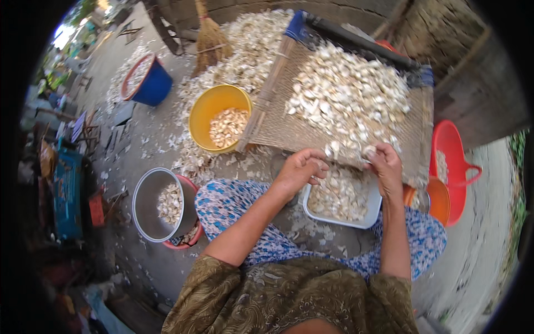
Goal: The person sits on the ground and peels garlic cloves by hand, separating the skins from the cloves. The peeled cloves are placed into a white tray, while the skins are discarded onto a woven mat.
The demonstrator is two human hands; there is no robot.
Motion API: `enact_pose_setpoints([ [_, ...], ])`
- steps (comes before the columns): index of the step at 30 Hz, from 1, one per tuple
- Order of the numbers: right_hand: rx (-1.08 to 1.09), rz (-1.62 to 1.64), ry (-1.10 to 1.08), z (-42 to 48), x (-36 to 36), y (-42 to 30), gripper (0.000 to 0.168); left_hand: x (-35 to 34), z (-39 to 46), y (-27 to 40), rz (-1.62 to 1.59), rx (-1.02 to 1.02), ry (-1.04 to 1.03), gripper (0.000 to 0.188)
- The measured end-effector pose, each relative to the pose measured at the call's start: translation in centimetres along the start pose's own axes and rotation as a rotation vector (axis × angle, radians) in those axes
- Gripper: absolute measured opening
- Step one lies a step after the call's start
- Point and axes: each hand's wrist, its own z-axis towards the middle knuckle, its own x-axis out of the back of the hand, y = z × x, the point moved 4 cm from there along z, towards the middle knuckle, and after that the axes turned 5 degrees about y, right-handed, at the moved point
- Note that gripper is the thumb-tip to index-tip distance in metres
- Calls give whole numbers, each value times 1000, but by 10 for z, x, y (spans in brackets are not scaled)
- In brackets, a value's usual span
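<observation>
Before me a tilted woven rack (271, 125) with a wooden frame bears a heap of garlic cloves (346, 87). My right hand (386, 169) is at its lower edge, a whitish garlic clove (369, 152) pinched between thumb and fingers. To its left, my left hand (302, 169) hovers with curled fingers beside a few cloves at the rack's edge; whether it holds anything is hidden. Below both hands, between my knees, a pale rectangular plastic basin (346, 223) holds many cloves and bits of skin. The rack's lower edge overhangs the basin's far side.
A yellow bucket (200, 108) of cloves stands left of the rack. Nearer me, a metal pot (144, 208) rests in a pink basin (196, 238). Garlic skins (254, 50), a straw broom (210, 44) and a blue bucket (154, 83) lie beyond. Red (452, 137) and orange (440, 200) containers stand right.
</observation>
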Motion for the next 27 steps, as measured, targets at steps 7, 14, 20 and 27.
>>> enact_pose_setpoints([
  [7,86,148,-58,-104,-25,24,20,-53,-65,-8,-85,-77,-138,27],
  [14,89,35,-60,-150,-17,32,17,-54,-109,-21,-48,-66,-142,24],
  [20,68,151,-105,-173,-22,36,13,-53,-123,-32,34,-87,-138,23],
  [27,-120,339,-71,-174,-20,55,13,-42,-124,-38,-259,17,-225,21],
])
